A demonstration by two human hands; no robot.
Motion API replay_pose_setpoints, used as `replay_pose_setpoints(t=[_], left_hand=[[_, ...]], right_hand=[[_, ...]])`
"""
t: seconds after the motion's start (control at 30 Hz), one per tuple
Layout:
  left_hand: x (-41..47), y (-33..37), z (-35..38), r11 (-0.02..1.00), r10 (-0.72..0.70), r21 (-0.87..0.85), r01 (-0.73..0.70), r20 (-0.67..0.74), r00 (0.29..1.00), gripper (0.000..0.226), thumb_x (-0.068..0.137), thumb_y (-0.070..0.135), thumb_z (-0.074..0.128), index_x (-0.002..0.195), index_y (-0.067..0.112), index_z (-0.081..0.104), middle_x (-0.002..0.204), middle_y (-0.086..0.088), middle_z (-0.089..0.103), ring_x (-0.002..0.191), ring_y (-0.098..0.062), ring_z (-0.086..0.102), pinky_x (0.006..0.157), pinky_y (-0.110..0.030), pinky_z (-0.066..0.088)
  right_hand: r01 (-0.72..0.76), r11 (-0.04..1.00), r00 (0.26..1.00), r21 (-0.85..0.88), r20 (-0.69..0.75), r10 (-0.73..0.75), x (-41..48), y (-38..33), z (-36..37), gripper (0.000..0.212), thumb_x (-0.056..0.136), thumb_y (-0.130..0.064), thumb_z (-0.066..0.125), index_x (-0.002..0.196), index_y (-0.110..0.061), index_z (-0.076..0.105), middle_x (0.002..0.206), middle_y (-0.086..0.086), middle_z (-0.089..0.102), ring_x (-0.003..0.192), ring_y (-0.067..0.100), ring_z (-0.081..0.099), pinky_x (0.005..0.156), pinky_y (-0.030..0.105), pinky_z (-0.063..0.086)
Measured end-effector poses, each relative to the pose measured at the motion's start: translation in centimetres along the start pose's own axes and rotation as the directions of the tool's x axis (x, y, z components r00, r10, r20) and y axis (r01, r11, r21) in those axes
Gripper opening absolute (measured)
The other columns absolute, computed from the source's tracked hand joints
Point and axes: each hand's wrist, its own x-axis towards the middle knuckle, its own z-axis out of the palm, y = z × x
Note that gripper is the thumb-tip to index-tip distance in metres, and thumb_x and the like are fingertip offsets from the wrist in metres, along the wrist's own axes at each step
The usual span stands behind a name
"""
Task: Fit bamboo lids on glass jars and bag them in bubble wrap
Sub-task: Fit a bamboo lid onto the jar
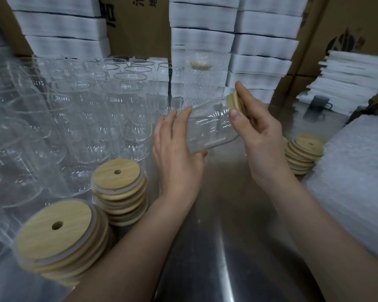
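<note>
A brushed steel table (218,253) fills the foreground. Behind it rise brown cardboard boxes (138,27) and tall stacks of white foam sheets (203,40). A dense crowd of open clear glass jars (85,110) stands upright on the table's left side, packed close together. At the right edge lies a thick pile of translucent bubble-wrap bags (358,171), with a looser heap of white foam pads (354,79) behind it.

Three stacks of round bamboo lids, each lid with a small hole, sit on the table. The nearest stack (52,232) is at bottom left. The second stack (118,179) is just behind it, beside the jars. The third stack (303,153) is on the right, against the bubble-wrap pile.

Above the middle of the table, both hands hold one clear glass jar (210,127) tipped on its side, base to the left and mouth up and to the right. The left hand (177,153) grips the base end, with its fingers laid over the upper side and its thumb beneath. The right hand (262,138) holds a round bamboo lid (235,101) at the jar's mouth — thumb on the glass shoulder, forefinger across the lid's outer face, the other fingers curled behind. Whether the lid is fully seated cannot be told.

Farther back stands an upright jar in a bubble-wrap sleeve (202,83), its lid showing through the wrap. A small dark grey mug (319,103) sits at the far right.
</note>
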Motion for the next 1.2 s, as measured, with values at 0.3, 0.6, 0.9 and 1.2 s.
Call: replay_pose_setpoints(t=[0.3, 0.6, 0.9, 1.2], left_hand=[[-0.3, 0.1, -0.1, 1.0, 0.022, 0.021, -0.022, -0.028, 0.999, 0.09, 0.066, 0.008, 0.086, 0.144, 0.023, 0.044, 0.148, -0.005, 0.042, 0.141, -0.025, 0.03, 0.115, -0.039, 0.024], [-0.3, 0.3, -0.4, 0.999, 0.037, 0.025, -0.036, -0.044, 0.998, 0.09, 0.065, 0.01, 0.088, 0.143, 0.022, 0.045, 0.145, -0.005, 0.046, 0.138, -0.025, 0.034, 0.114, -0.045, 0.029], [-0.4, -0.2, 0.1, 1.0, 0.025, 0.01, -0.024, -0.022, 0.999, 0.09, 0.065, 0.02, 0.089, 0.142, 0.024, 0.044, 0.14, 0.002, 0.05, 0.134, -0.019, 0.039, 0.113, -0.033, 0.028], [-0.2, -0.2, 0.9, 0.953, -0.195, -0.228, 0.199, 0.039, 0.98, 0.092, 0.066, 0.034, 0.089, 0.143, 0.024, 0.038, 0.141, 0.002, 0.049, 0.131, -0.014, 0.046, 0.11, -0.034, 0.038]], right_hand=[[-0.006, 0.994, 1.0, -0.113, 0.013, 0.008, -0.4, 0.3, 0.6, 0.052, 0.098, -0.033, 0.044, 0.148, -0.025, 0.036, 0.138, -0.007, 0.042, 0.124, -0.016, 0.038, 0.109, 0.009, 0.029], [0.011, 0.985, 1.0, -0.173, 0.018, -0.008, -0.5, 0.4, 1.0, 0.049, 0.099, -0.031, 0.039, 0.148, -0.025, 0.036, 0.137, -0.005, 0.041, 0.121, -0.02, 0.037, 0.104, 0.003, 0.025], [-0.033, 0.956, 0.994, -0.292, 0.093, 0.063, -0.5, -0.8, 0.8, 0.049, 0.105, -0.035, 0.032, 0.153, -0.027, 0.027, 0.154, -0.007, 0.027, 0.124, -0.029, 0.018, 0.101, -0.006, 0.014], [-0.349, 0.4, 0.933, -0.847, -0.352, 0.068, -0.1, -5.7, -8.8, 0.062, 0.065, -0.057, 0.042, 0.12, -0.033, 0.062, 0.125, 0.015, 0.056, 0.114, 0.042, 0.052, 0.094, 0.06, 0.046]])
